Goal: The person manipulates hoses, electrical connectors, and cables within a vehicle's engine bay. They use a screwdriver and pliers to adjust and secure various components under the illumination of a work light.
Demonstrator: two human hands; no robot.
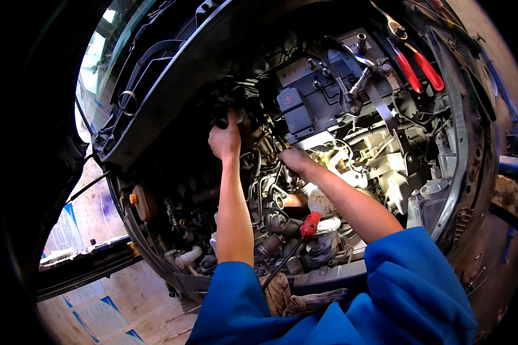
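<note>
Both my bare hands reach deep into a car's engine bay. My left hand (225,141) is curled at a dark part (221,122) near the far wall; its thumb or a finger points up along it, and shadow hides the grip. My right hand (295,160) is closed beside hoses and cables (266,146) in the middle, its fingertips hidden behind the hand. Below the right forearm a lit work lamp with a red holder (310,226) shines on the engine parts. A car battery with a dark terminal cover (296,112) stands just beyond the right hand.
Sockets and extension bars (360,43) lie on the battery. Red-handled pliers (426,70) and a ratchet (397,30) lie at the far right. An orange-capped reservoir (144,202) stands left. Crumpled work gloves or rags (311,302) lie on the front edge. The raised hood fills the left.
</note>
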